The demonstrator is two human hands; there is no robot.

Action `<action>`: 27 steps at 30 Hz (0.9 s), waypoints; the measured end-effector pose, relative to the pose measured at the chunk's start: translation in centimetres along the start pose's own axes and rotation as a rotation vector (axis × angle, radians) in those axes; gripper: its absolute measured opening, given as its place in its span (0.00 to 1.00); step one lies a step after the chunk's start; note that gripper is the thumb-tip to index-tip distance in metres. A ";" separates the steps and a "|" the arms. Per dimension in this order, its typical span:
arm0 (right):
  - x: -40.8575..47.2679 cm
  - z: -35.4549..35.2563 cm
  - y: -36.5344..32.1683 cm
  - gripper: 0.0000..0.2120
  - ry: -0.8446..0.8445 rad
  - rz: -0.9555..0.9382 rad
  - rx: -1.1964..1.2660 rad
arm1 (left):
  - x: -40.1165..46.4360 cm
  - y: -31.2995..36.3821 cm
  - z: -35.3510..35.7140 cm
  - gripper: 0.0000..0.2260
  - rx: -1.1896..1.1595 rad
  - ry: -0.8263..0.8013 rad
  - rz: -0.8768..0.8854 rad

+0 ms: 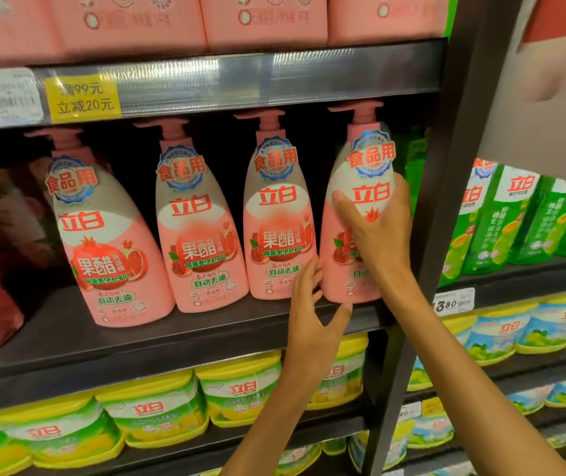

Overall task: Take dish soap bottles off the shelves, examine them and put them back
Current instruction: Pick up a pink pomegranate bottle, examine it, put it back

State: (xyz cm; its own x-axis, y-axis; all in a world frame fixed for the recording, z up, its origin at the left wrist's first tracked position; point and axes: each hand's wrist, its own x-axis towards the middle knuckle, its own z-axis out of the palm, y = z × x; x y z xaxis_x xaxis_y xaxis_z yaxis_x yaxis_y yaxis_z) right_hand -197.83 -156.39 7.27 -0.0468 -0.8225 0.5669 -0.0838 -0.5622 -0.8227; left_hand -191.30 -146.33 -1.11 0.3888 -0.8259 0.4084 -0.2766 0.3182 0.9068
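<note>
My right hand (374,231) wraps the rightmost bottle (360,214), left hand (312,317) spread at its base. I'd keep it upright, clear of its neighbour (279,218).

Right hand (376,231) grips rightmost pink bottle (357,214); left hand (312,314) seemingly touches it.

Pink pump bottles (202,231) carry white-and-red pomegranate labels on the dark shelf (157,341); below, green-white tubs (157,412) with yellow lids; green pouches (501,221), perhaps lemon-printed.
</note>
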 end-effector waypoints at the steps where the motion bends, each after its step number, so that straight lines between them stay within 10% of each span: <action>1: -0.3 -0.1 -0.3 0.35 -0.013 0.008 0.004 | -0.2 -0.1 0.0 0.31 0.002 0.019 0.009; 27: -5.2 -1.2 -6.9 0.18 -0.790 0.436 0.783 | -6.9 5.2 -8.2 0.24 -0.439 -0.138 -0.328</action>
State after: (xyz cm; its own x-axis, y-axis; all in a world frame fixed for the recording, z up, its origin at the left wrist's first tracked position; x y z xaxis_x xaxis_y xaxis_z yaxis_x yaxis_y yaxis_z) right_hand -198.18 -148.19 10.04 0.7272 -0.6284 0.2763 0.4301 0.1034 -0.8969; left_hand -188.18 -135.20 1.66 0.2657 -0.9581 0.1070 0.2424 0.1738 0.9545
